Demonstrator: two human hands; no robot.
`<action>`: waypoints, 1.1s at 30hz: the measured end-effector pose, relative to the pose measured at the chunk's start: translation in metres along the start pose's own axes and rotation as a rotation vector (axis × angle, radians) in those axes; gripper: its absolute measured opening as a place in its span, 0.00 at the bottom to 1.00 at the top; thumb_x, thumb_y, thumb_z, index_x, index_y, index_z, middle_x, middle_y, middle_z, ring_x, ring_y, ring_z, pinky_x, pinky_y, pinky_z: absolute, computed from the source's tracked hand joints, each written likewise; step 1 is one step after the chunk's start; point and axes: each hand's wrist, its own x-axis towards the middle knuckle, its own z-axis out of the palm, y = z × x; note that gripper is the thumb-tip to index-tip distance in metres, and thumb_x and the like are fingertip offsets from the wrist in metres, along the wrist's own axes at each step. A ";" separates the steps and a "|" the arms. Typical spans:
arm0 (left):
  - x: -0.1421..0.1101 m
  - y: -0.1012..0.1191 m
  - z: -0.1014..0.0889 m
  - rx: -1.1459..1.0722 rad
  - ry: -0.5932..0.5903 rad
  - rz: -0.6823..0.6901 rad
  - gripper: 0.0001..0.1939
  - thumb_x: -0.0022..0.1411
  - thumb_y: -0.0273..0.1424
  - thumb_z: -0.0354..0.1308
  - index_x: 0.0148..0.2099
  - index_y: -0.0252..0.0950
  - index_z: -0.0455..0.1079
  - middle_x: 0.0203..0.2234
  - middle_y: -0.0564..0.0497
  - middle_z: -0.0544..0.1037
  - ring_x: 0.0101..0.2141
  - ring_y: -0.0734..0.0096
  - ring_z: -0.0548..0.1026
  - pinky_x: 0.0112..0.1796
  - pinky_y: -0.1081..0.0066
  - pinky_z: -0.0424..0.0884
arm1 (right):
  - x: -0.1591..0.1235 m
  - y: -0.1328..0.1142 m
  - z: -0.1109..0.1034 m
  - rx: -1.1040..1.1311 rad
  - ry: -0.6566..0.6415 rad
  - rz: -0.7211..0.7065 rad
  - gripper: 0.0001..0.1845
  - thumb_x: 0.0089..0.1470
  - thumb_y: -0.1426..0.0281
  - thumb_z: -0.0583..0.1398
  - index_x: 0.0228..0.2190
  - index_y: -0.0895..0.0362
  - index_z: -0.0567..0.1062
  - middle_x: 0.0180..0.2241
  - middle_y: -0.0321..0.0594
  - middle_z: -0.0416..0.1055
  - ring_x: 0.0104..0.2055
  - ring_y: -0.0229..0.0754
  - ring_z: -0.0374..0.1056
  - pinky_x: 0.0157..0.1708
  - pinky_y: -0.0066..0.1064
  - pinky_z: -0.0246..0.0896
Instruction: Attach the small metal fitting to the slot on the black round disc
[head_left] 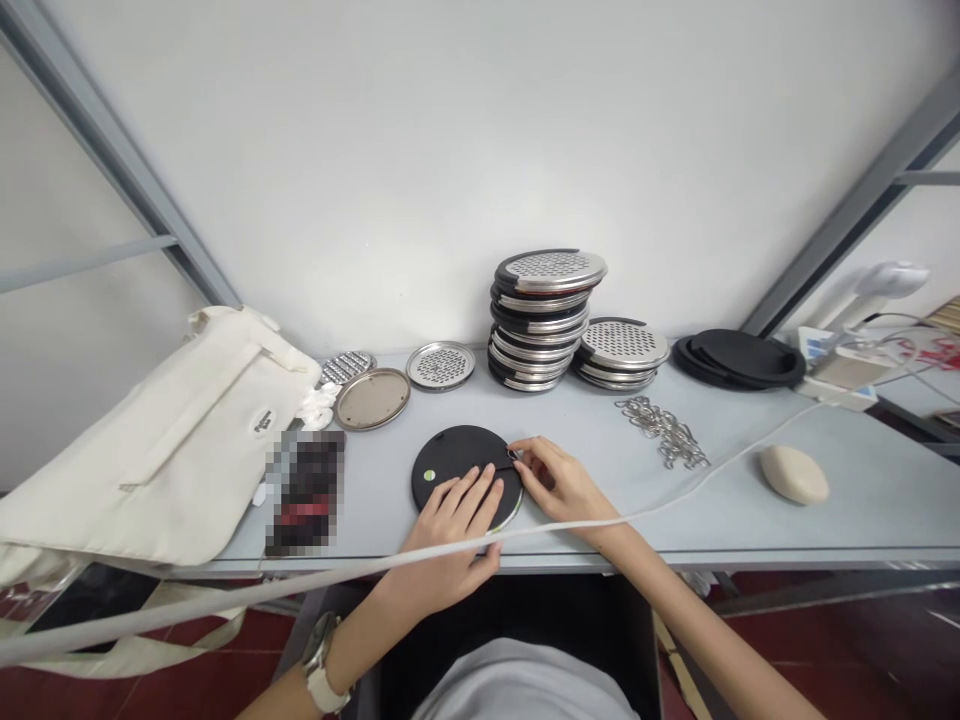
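Note:
A round black disc (454, 450) with a green-and-white dot lies flat near the front of the table. My left hand (457, 530) rests on its lower right part, fingers stretched out over the surface and thumb off to the side. At the disc's right edge, my right hand (559, 485) is closed in a pinch on a small metal hook (513, 454). Its exact shape is partly hidden by the fingers. Several metal hooks (664, 432) lie in a loose heap to the right of that hand.
Behind the disc stand a tall stack of round graters (551, 268) and a lower stack (624, 342). Black discs (739, 358) and a cream-coloured rounded object (793, 474) are at right. A white cable (645, 515) crosses in front. A cream bag (180, 440) lies left.

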 end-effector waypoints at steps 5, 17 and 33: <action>0.000 0.000 0.001 0.003 -0.005 -0.003 0.30 0.64 0.34 0.49 0.65 0.29 0.52 0.63 0.41 0.54 0.61 0.55 0.55 0.56 0.58 0.56 | -0.002 0.000 -0.001 0.013 -0.024 0.028 0.10 0.61 0.71 0.51 0.44 0.58 0.67 0.28 0.37 0.67 0.27 0.38 0.65 0.30 0.30 0.62; 0.000 0.000 0.000 0.003 0.016 -0.004 0.29 0.63 0.33 0.49 0.65 0.30 0.53 0.62 0.41 0.55 0.61 0.56 0.56 0.56 0.59 0.58 | -0.001 -0.005 -0.003 0.002 -0.041 0.049 0.10 0.61 0.70 0.51 0.44 0.57 0.66 0.25 0.34 0.65 0.25 0.37 0.63 0.28 0.28 0.61; 0.001 0.001 -0.001 0.009 0.031 -0.003 0.29 0.63 0.33 0.49 0.65 0.30 0.53 0.62 0.41 0.56 0.60 0.56 0.57 0.55 0.59 0.59 | -0.002 -0.003 -0.004 -0.024 -0.022 -0.003 0.12 0.61 0.71 0.50 0.45 0.56 0.67 0.36 0.43 0.71 0.31 0.39 0.68 0.35 0.32 0.65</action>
